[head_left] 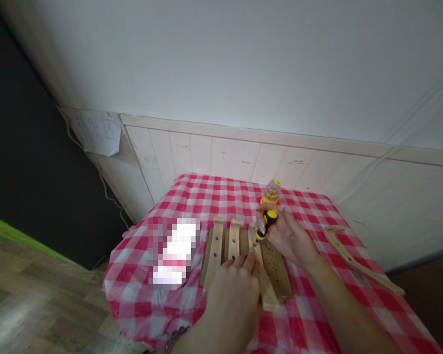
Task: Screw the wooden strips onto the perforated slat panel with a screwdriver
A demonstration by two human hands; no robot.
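A wooden board (276, 268) with rows of small holes lies on the red-and-white checked tablecloth (206, 196). Three wooden slats (214, 248) lie across it side by side. My left hand (233, 295) rests on the board, its fingers together and pressing on the right slat. My right hand (286, 233) grips a black-and-yellow screwdriver (266, 222), held upright with its tip down at the right slat. Behind that hand stands a clear, yellow-capped holder of bits (271, 192).
A curved wooden piece (358, 263) lies loose on the cloth at the right. A blurred-out white and pink item (175, 250) lies left of the board. A wood-panelled wall runs right behind the small table; the floor drops away at the left.
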